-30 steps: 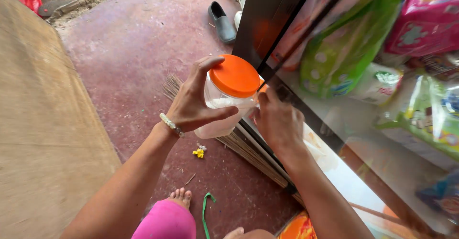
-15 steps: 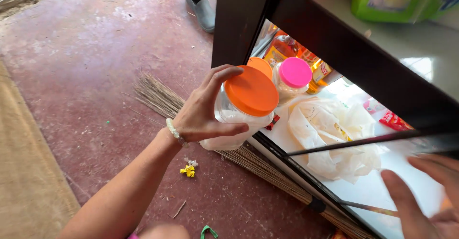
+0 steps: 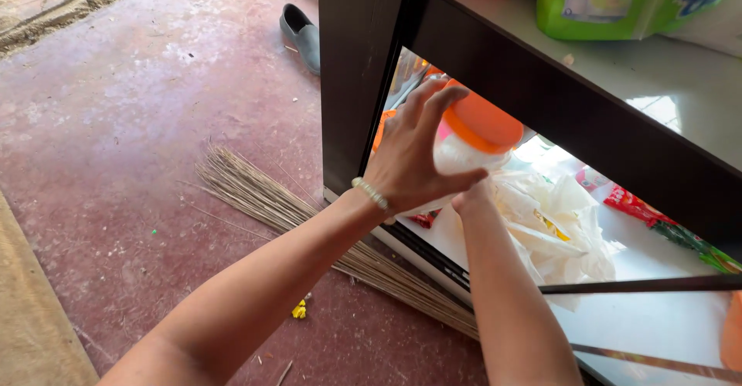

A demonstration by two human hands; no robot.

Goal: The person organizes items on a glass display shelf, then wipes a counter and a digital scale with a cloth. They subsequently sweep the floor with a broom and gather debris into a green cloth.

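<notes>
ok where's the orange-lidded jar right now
In the head view, centre-right: the jar sits in the left hand at the cabinet's lower opening, just above the white plastic bags.

Clear, smooth plastic jar [image 3: 464, 162] topped with a matt orange plastic screw lid [image 3: 483, 121], gripped by the left hand [image 3: 410, 158] wearing a beaded, pearly wrist bracelet [image 3: 372, 193]. Crinkled, thin white plastic bags [image 3: 556, 224], slightly glossy, on a smooth white shelf board [image 3: 657, 316]. Dark brown cabinet frame [image 3: 359, 61], smooth with a dull sheen, wood or laminate by the look. Glossy green plastic pouch [image 3: 610, 0] on the pale, smooth top. Dry, stiff straw broom bristles [image 3: 263, 193], rough and fibrous. Rough, matt reddish concrete floor [image 3: 139, 123], worn and dusty. Dark, matt slip-on shoe [image 3: 301, 37], rubbery in finish.
</notes>
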